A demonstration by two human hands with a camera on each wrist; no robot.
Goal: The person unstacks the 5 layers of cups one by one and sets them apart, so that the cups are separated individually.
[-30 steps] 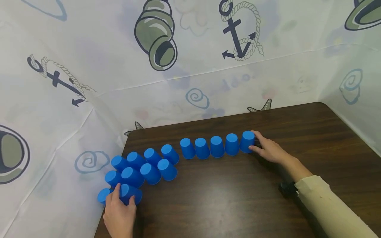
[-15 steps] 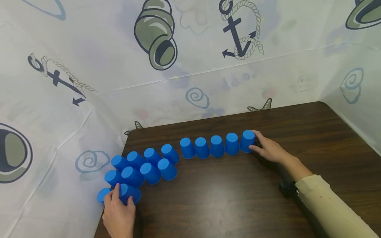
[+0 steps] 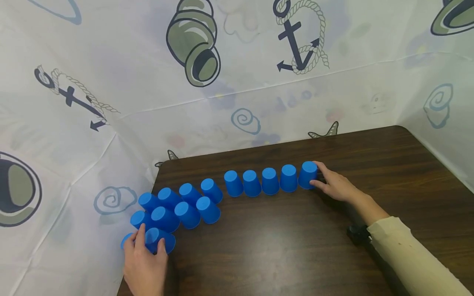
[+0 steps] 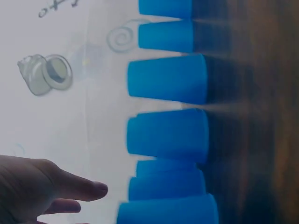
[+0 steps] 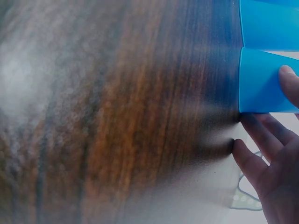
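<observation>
Blue plastic cups stand upside down on the dark wooden table [image 3: 281, 246]. My left hand [image 3: 144, 267] hovers by the front-left cup [image 3: 166, 241], thumb and fingers spread around its upper part. In the left wrist view a gap shows between my thumb [image 4: 88, 187] and the nearest cup [image 4: 168, 211]. At the right end of the back row, my right hand [image 3: 338, 187] holds the last cup [image 3: 306, 176], thumb in front and fingers at its side and behind. The right wrist view shows that thumb [image 5: 288, 81] against the cup [image 5: 259, 79].
Several cups stand to the left in short slanting rows, such as this cup [image 3: 187, 215]. A separate line of cups, among them a middle cup [image 3: 270, 181], runs to the right. White printed cloth [image 3: 222, 135] hangs behind the table and along both sides.
My left hand has lifted slightly off the front-left cup, which it held earlier, moving a little left. My right hand keeps its place on the end cup.
</observation>
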